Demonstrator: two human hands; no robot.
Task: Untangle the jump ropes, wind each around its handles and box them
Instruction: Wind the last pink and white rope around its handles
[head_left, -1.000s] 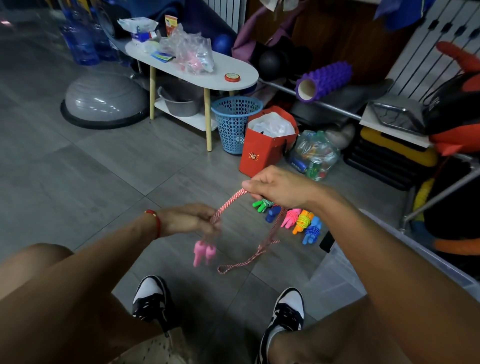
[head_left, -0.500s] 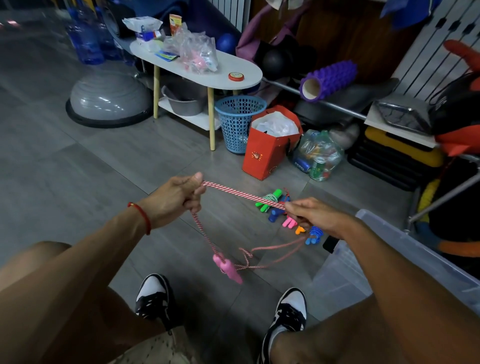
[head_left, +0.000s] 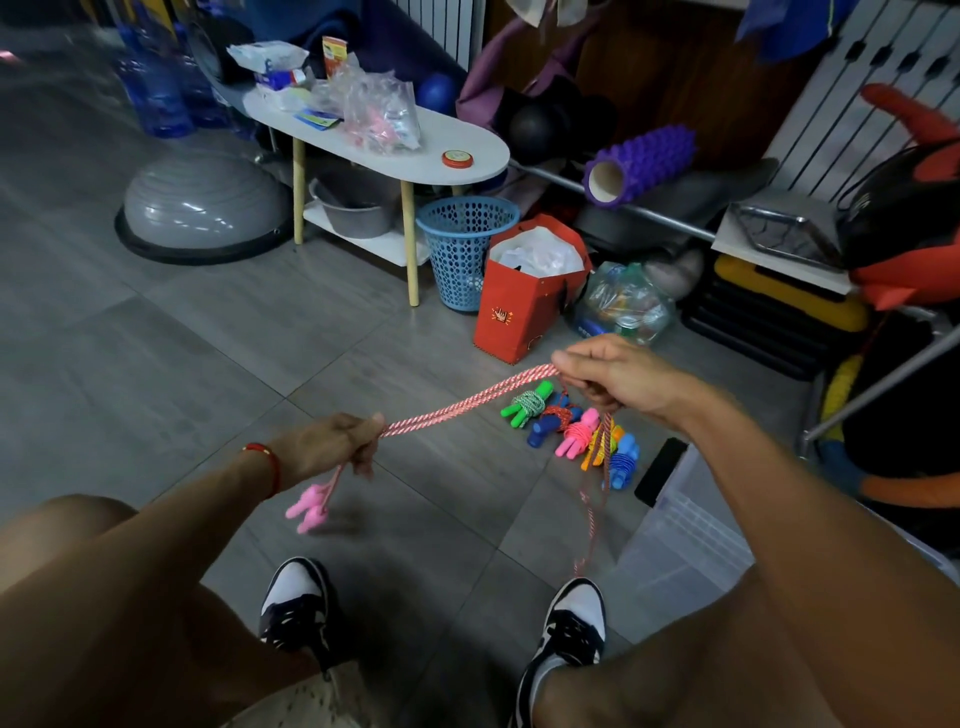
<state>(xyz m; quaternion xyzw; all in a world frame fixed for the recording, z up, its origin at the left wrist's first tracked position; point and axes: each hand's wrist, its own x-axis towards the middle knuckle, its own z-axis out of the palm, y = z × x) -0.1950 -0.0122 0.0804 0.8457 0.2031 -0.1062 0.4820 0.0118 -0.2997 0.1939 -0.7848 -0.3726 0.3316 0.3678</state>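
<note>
A pink-and-white jump rope (head_left: 467, 402) is stretched doubled between my two hands. My left hand (head_left: 332, 441) grips it at the lower left, and the two pink handles (head_left: 310, 506) dangle just below that fist. My right hand (head_left: 618, 376) grips the other end higher up, with a loop of rope (head_left: 592, 499) hanging down from it toward my right shoe. On the floor under my right hand lie several wound ropes (head_left: 571, 428) with green, blue, pink, orange and blue handles. A clear plastic box (head_left: 685, 540) stands at my right knee.
A black phone (head_left: 661, 470) lies beside the box. Behind stand a red paper bag (head_left: 519, 322), a blue mesh basket (head_left: 465, 244), a white oval side table (head_left: 415, 156), a grey balance dome (head_left: 202, 208) and cluttered shelving at right. My shoes (head_left: 296, 603) are on grey tiles.
My right hand rose and took up more rope, so the span between the hands is now doubled. My left hand dropped lower, and the pink handles now hang close under it.
</note>
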